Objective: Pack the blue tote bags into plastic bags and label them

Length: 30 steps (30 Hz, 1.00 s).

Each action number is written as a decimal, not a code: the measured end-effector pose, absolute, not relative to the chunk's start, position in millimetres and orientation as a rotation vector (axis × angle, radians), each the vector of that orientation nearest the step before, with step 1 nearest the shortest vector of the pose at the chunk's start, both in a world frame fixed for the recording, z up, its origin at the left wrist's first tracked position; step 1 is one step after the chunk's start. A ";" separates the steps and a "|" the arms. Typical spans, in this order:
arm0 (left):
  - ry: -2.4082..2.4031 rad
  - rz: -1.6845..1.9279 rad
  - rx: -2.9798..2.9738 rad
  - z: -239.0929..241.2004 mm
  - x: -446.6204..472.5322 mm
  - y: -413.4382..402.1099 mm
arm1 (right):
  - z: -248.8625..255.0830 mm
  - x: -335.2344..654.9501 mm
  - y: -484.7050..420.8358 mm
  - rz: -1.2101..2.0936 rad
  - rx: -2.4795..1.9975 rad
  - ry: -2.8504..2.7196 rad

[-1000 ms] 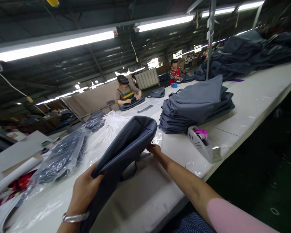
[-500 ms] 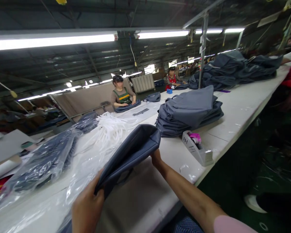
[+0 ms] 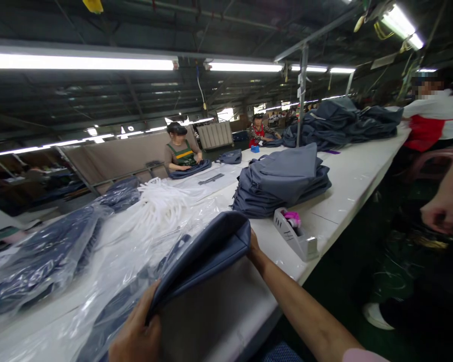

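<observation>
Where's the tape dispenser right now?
In the head view, the grey tape dispenser sits right of centre on the white table, near its edge, just in front of the stacked bags.

Smooth, matt cloth bag (image 3: 216,265); glossy, crinkled, clear plastic wrap (image 3: 56,249).

Legible text, labels, brands, numbers, signs: none. White slips (image 3: 299,92) on the metal post (image 3: 300,120), beyond the right hand (image 3: 253,243): any print too small to read. Red apron (image 3: 255,134), also beyond that hand: any marking indistinct.
</observation>
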State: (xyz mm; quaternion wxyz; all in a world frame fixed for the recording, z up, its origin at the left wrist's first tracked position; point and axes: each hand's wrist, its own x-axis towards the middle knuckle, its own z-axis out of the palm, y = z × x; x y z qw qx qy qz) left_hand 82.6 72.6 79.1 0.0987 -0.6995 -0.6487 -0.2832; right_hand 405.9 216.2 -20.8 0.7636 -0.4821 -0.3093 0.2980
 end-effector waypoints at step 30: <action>-1.583 -1.153 -2.238 -16.4 132.1 86.9 | -94.4 402.6 25.8 0.788 -1.311 -0.751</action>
